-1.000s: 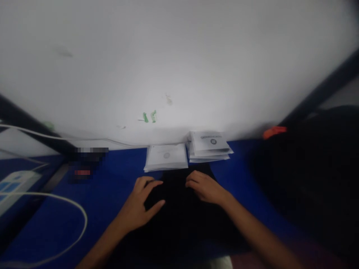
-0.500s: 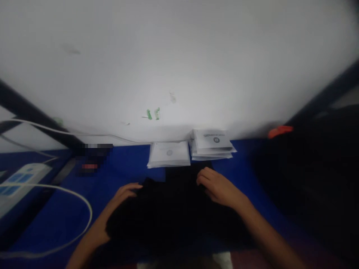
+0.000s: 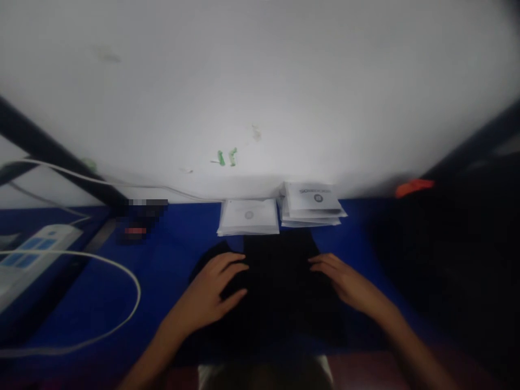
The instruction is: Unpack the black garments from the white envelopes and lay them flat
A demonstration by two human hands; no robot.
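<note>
A black cloth item [image 3: 280, 292], possibly a garment, lies on the blue table surface in front of me. Its dark folds hardly show. My left hand [image 3: 219, 284] rests on its left part with fingers apart, pointing inward. At the right edge of the cloth, my right hand [image 3: 339, 276] lies with its fingers stretched out over the fabric; its thumb is hidden. Just beyond the cloth sit a flat white packet pile [image 3: 248, 216] and a taller stack of white packets [image 3: 312, 203] with dark print.
A white power strip [image 3: 36, 254] lies at the left, and a white cable [image 3: 136, 292] loops across the blue surface [image 3: 162, 281]. A blurred-out dark object [image 3: 138, 222] is at the back left. Dark material [image 3: 447, 271] fills the right side, near an orange thing [image 3: 414, 187]. A white wall [image 3: 260, 81] stands behind.
My left hand has moved right, onto the cloth, and its fingers are now spread. My right hand has shifted slightly right and down. The cloth's left part is now folded inward.
</note>
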